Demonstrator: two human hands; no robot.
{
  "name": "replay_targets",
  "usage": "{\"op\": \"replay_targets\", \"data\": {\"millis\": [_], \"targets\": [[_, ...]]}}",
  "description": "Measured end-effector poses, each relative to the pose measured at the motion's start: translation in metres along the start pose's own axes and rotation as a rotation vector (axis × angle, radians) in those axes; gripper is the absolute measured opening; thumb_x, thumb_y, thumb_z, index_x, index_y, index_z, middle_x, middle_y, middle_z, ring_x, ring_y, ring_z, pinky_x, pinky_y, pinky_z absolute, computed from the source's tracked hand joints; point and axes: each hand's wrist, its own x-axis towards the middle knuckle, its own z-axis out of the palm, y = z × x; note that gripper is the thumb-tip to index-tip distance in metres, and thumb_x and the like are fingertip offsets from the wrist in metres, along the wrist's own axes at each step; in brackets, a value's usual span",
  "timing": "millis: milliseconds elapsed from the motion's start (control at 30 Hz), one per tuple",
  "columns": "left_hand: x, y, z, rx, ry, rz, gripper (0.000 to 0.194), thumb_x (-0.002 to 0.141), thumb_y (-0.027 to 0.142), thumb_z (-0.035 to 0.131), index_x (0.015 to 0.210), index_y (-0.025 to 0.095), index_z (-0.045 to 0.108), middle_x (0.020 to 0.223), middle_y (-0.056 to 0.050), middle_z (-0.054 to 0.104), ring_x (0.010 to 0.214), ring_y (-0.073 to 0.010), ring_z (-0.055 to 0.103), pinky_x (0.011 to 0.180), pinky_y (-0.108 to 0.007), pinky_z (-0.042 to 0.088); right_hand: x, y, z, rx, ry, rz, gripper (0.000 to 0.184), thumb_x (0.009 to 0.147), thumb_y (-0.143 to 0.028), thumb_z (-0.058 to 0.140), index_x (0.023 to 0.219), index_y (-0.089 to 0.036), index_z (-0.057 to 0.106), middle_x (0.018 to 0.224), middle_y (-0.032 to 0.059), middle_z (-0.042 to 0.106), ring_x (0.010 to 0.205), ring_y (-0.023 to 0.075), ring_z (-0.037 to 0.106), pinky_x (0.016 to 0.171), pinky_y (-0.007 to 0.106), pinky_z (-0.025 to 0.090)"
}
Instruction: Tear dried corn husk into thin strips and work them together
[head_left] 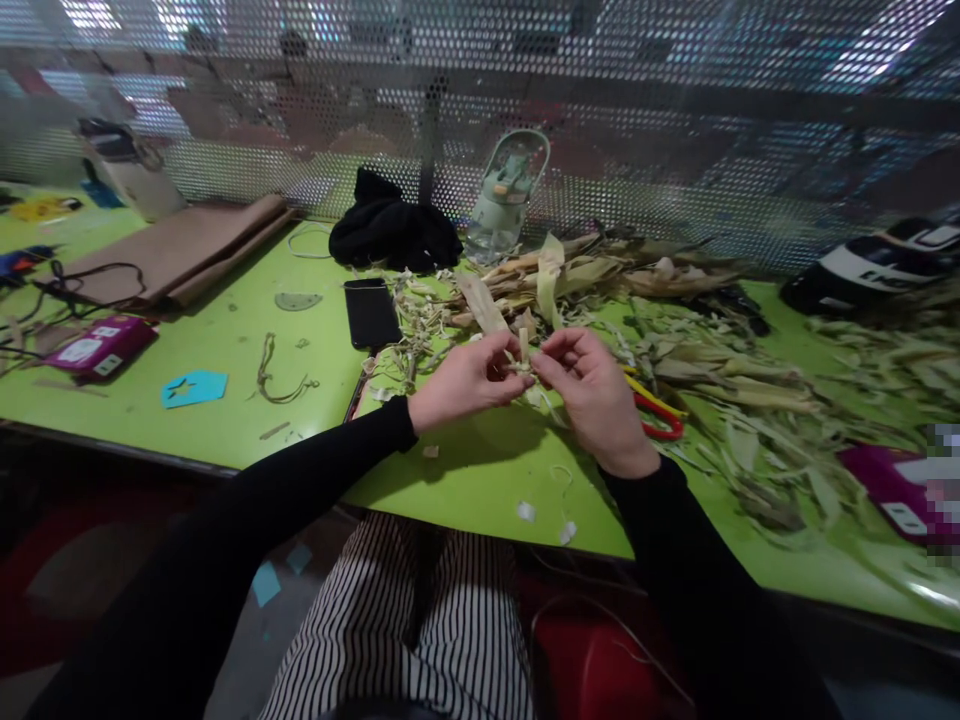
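My left hand (465, 380) and my right hand (592, 395) meet above the green table (225, 350), both pinched on a small bundle of dried corn husk strips (523, 355) held between the fingertips. Pale husk ends stick up from the pinch. A heap of dried corn husks (637, 275) lies just behind my hands and spreads to the right. Red-and-yellow scissors (660, 412) lie on the table, partly hidden behind my right hand.
A black phone (370, 312) lies left of the husks, with a black cloth (394, 235) and a pale green water bottle (506, 195) by the perforated metal screen. Brown paper (180, 250), a magenta box (101, 345), a blue star cut-out (193, 388) sit left.
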Motion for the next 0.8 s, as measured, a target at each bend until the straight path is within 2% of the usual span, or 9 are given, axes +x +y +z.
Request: {"op": "replay_targets", "data": {"millis": [100, 200, 367, 400, 467, 533, 567, 667, 800], "targets": [[-0.002, 0.002, 0.001, 0.045, 0.038, 0.012, 0.017, 0.082, 0.017, 0.066, 0.086, 0.018, 0.049, 0.057, 0.010, 0.049, 0.052, -0.0033, 0.048, 0.054, -0.018, 0.041, -0.002, 0.001, 0.003, 0.062, 0.020, 0.008, 0.029, 0.080, -0.035, 0.078, 0.087, -0.025, 0.052, 0.079, -0.0038, 0.054, 0.068, 0.0119, 0.052, 0.064, 0.027, 0.047], [-0.003, 0.004, 0.002, -0.003, 0.028, -0.015, 0.017, 0.083, 0.016, 0.066, 0.087, 0.017, 0.050, 0.055, 0.011, 0.048, 0.049, -0.0027, 0.046, 0.052, -0.017, 0.041, -0.002, 0.001, 0.004, 0.083, 0.020, 0.009, 0.030, 0.081, -0.038, 0.077, 0.088, -0.025, 0.050, 0.079, -0.0040, 0.053, 0.067, 0.0118, 0.050, 0.063, 0.027, 0.046], [0.002, 0.002, -0.001, -0.121, 0.060, -0.056, 0.021, 0.087, 0.020, 0.068, 0.090, 0.018, 0.047, 0.058, 0.009, 0.057, 0.050, -0.0041, 0.055, 0.053, -0.017, 0.045, -0.002, 0.001, 0.001, -0.073, 0.044, 0.002, 0.037, 0.084, -0.055, 0.072, 0.093, -0.025, 0.054, 0.081, -0.0020, 0.056, 0.068, 0.0132, 0.051, 0.063, 0.028, 0.045], [0.004, 0.001, -0.003, -0.142, 0.082, -0.070, 0.021, 0.088, 0.020, 0.067, 0.091, 0.018, 0.047, 0.059, 0.008, 0.059, 0.051, -0.0045, 0.057, 0.054, -0.017, 0.046, -0.003, 0.000, 0.001, -0.112, 0.002, 0.012, 0.038, 0.087, -0.060, 0.067, 0.093, -0.024, 0.057, 0.082, -0.0006, 0.058, 0.069, 0.0140, 0.052, 0.064, 0.029, 0.045], [0.007, 0.001, -0.005, -0.179, 0.124, -0.089, 0.019, 0.090, 0.019, 0.065, 0.091, 0.018, 0.046, 0.060, 0.008, 0.060, 0.051, -0.0048, 0.058, 0.055, -0.018, 0.047, -0.005, 0.000, 0.002, -0.179, -0.159, 0.028, 0.044, 0.091, -0.066, 0.058, 0.093, -0.022, 0.062, 0.083, 0.0025, 0.063, 0.074, 0.0164, 0.057, 0.067, 0.030, 0.047], [0.008, 0.001, -0.007, -0.197, 0.146, -0.083, 0.017, 0.090, 0.016, 0.064, 0.090, 0.018, 0.047, 0.059, 0.009, 0.057, 0.050, -0.0043, 0.057, 0.054, -0.018, 0.046, -0.007, 0.001, 0.004, -0.212, -0.311, 0.015, 0.047, 0.092, -0.067, 0.055, 0.092, -0.021, 0.066, 0.085, 0.0045, 0.067, 0.080, 0.0190, 0.061, 0.073, 0.032, 0.049], [0.008, 0.002, -0.007, -0.197, 0.149, -0.074, 0.017, 0.090, 0.015, 0.064, 0.090, 0.018, 0.047, 0.058, 0.010, 0.056, 0.050, -0.0042, 0.055, 0.054, -0.017, 0.044, -0.007, 0.001, 0.005, -0.225, -0.343, 0.005, 0.048, 0.092, -0.067, 0.056, 0.092, -0.021, 0.067, 0.086, 0.0048, 0.069, 0.082, 0.0197, 0.062, 0.074, 0.031, 0.049], [0.007, 0.001, -0.005, -0.175, 0.153, -0.050, 0.018, 0.088, 0.014, 0.066, 0.089, 0.018, 0.049, 0.060, 0.009, 0.057, 0.052, -0.0047, 0.056, 0.054, -0.018, 0.043, -0.009, 0.001, 0.006, -0.274, -0.319, -0.001, 0.049, 0.092, -0.067, 0.056, 0.090, -0.019, 0.069, 0.079, 0.0040, 0.069, 0.075, 0.0185, 0.062, 0.067, 0.030, 0.044], [0.006, 0.003, -0.008, -0.127, 0.153, -0.042, 0.018, 0.086, 0.015, 0.068, 0.089, 0.017, 0.050, 0.061, 0.007, 0.059, 0.056, -0.0059, 0.059, 0.057, -0.019, 0.043, -0.010, -0.004, 0.006, -0.295, -0.318, 0.036, 0.051, 0.091, -0.067, 0.056, 0.077, -0.019, 0.066, 0.066, 0.0008, 0.062, 0.061, 0.0144, 0.053, 0.059, 0.029, 0.037]]}}
